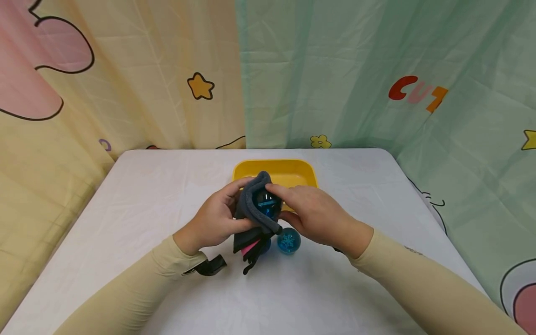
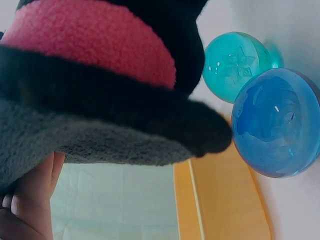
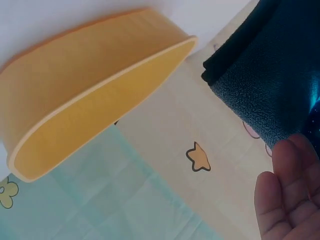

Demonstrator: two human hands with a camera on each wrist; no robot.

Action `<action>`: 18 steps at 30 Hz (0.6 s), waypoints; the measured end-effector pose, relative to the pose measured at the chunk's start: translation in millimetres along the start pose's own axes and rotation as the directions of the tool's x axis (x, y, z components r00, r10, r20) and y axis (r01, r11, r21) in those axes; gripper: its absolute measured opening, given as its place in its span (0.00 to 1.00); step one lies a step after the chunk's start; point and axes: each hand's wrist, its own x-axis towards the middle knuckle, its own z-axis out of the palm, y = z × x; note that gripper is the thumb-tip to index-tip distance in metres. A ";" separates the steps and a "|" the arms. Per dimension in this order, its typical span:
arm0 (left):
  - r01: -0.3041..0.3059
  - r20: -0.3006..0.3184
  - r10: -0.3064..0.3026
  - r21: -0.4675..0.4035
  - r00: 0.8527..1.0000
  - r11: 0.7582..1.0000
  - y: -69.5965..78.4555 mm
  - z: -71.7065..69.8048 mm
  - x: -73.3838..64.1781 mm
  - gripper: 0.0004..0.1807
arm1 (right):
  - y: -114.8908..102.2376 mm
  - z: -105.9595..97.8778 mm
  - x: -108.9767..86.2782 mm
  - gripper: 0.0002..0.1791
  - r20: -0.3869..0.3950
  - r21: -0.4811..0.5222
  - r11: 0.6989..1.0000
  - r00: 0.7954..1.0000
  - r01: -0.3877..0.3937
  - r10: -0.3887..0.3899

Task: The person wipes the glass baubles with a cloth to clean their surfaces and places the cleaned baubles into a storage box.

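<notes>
My left hand [image 1: 209,221] grips a dark grey fleecy cloth [image 1: 248,200] with black edging, its thumb in front and fingers behind. The cloth wraps round the left side of a clear dark blue ball [image 1: 268,201]. On the other side my right hand [image 1: 316,214] holds that ball, fingertips on its top and thumb lower down. A pink part [image 2: 100,42] shows between black edges below the cloth. Underneath, on the table, a teal ball [image 1: 289,240] with a snowflake pattern sits beside a blue ball [image 2: 277,125], which the cloth mostly hides in the head view.
Behind the hands a yellow tray [image 1: 274,164] stands on the white-covered table [image 1: 180,186]. Printed curtains [image 1: 284,70] hang along the back and sides. A black strap piece [image 1: 211,265] sits at the left wrist.
</notes>
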 end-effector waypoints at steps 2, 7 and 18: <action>-0.001 0.002 0.001 0.002 1.000 1.000 0.4 0.2 0.2 0.42 | 0.4 -0.4 -0.2 0.39 0.002 0.007 1.000 1.000 0.001 -0.001; -0.014 0.002 0.014 -0.010 1.000 1.000 0.6 1.8 0.7 0.42 | -0.8 -1.0 -0.2 0.39 0.045 0.128 0.990 0.997 -0.067 0.062; -0.004 0.005 0.004 0.031 1.000 1.000 -3.2 3.8 -0.2 0.42 | -5.5 3.9 -0.9 0.37 0.206 0.412 0.854 0.945 -0.318 0.253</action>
